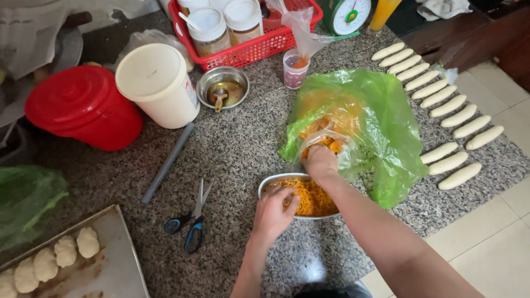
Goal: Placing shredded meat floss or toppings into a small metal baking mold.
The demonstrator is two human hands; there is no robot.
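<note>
A metal bowl (269,183) with orange shredded filling (312,200) sits on the speckled granite counter near its front edge. My left hand (274,212) rests on the bowl's near rim, fingers curled into the filling. My right hand (321,163) reaches into a clear plastic bag (337,118) of the same orange shreds, fingers buried in them. That bag lies inside a green plastic bag (392,132) spread open just behind and right of the bowl.
Several pale dough sticks (447,105) lie in rows at the right. Blue-handled scissors (190,221) and a grey rod (167,163) lie left of the bowl. A baking tray (118,259) holds dough balls. A white tub (157,83), red lidded pot (83,107), small steel bowl (222,87) and red basket (248,49) stand behind.
</note>
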